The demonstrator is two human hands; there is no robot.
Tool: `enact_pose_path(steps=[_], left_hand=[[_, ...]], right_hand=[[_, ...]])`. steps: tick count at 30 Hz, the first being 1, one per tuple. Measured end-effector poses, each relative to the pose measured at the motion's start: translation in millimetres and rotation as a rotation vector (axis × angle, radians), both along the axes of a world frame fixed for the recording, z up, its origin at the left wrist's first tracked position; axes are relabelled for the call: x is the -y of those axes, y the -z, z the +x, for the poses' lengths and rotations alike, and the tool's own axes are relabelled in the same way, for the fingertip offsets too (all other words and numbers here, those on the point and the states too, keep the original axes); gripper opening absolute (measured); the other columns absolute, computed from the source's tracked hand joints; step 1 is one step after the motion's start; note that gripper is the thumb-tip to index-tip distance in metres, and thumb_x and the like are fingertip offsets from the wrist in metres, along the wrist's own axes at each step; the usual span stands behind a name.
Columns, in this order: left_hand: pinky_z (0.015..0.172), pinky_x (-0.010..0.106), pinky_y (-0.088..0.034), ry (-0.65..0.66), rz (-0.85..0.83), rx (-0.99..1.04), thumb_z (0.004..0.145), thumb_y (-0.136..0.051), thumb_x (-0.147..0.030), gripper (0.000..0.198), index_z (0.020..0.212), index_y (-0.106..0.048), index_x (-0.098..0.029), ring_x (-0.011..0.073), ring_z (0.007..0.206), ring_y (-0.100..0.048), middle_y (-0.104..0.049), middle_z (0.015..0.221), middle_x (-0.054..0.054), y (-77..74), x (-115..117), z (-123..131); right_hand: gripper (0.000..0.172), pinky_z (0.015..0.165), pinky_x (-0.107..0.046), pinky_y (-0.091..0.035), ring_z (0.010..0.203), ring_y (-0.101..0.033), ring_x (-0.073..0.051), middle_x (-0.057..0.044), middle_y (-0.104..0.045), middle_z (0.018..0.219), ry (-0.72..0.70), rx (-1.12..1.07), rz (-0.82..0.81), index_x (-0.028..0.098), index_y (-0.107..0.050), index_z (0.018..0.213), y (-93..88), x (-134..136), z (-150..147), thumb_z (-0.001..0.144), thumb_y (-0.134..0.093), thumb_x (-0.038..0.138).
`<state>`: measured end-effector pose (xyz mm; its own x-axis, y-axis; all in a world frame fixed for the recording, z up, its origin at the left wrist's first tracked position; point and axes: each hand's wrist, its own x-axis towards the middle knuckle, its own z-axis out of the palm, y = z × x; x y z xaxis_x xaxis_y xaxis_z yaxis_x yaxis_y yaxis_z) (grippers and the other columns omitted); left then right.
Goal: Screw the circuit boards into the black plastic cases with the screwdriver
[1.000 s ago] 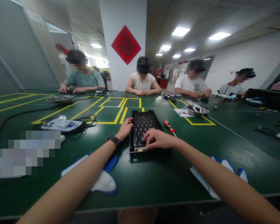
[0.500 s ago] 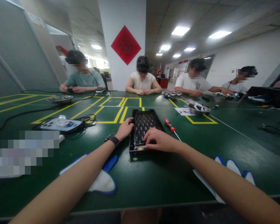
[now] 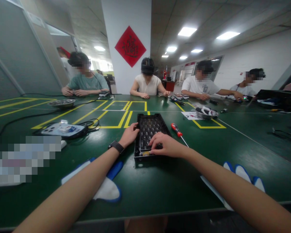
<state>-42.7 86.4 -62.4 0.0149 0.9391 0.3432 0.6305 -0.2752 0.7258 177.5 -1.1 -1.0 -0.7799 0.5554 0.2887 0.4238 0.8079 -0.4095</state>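
A black rectangular case (image 3: 149,127) with a gridded inside lies flat on the green table (image 3: 160,184) in front of me. My left hand (image 3: 129,135), with a dark watch on the wrist, grips the case's left edge. My right hand (image 3: 165,145) rests on the near end of the case, fingers curled and pressed onto a small part there that I cannot make out. A red-handled screwdriver (image 3: 177,131) lies just right of the case, apart from both hands.
White gloves with blue fingertips lie under my left forearm (image 3: 106,187) and right forearm (image 3: 242,174). A phone and black cables (image 3: 63,129) sit at the left. Metal bowls stand at left (image 3: 62,103) and right (image 3: 206,112). Several people sit across the table.
My hands and the case have hardly moved. A person across the table at the right has stretched an arm out along the tabletop.
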Motion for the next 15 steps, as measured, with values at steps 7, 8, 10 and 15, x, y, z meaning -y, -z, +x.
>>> enact_pose_path(steps=[7,8,10,15], left_hand=[[0.095,0.033,-0.040,0.003,0.009,-0.028,0.078,-0.047,-0.024,0.046,0.123,-0.049,-0.015,0.0205,0.108,-0.053,-0.057,0.120,0.009,0.5,-0.7,-0.6],[0.095,0.033,-0.040,0.004,0.013,-0.034,0.078,-0.046,-0.024,0.046,0.123,-0.049,-0.015,0.0203,0.108,-0.054,-0.057,0.120,0.009,0.6,-0.9,-0.6],[0.095,0.032,-0.040,0.008,0.022,-0.040,0.078,-0.046,-0.024,0.046,0.123,-0.048,-0.014,0.0197,0.108,-0.054,-0.057,0.120,0.010,1.1,-1.1,-0.4],[0.095,0.031,-0.040,0.007,0.020,-0.043,0.079,-0.045,-0.024,0.046,0.123,-0.048,-0.014,0.0192,0.107,-0.054,-0.057,0.120,0.010,2.1,-1.9,-0.6]], right_hand=[[0.021,0.089,-0.032,-0.036,0.096,-0.052,-0.017,-0.005,-0.064,0.095,-0.025,0.045,-0.005,0.018,-0.069,0.078,1.6,-4.0,0.2,0.076,-0.061,0.038],[0.022,0.089,-0.032,-0.036,0.095,-0.052,-0.017,-0.005,-0.064,0.095,-0.027,0.049,0.004,0.018,-0.069,0.078,2.6,-4.7,0.2,0.077,-0.060,0.038],[0.022,0.089,-0.032,-0.036,0.094,-0.053,-0.017,-0.004,-0.065,0.094,-0.035,0.051,0.023,0.018,-0.069,0.077,4.4,-5.7,0.2,0.077,-0.060,0.037],[0.022,0.088,-0.032,-0.037,0.094,-0.053,-0.017,-0.004,-0.065,0.094,-0.043,0.060,0.041,0.018,-0.069,0.077,5.2,-5.2,0.2,0.078,-0.059,0.038]])
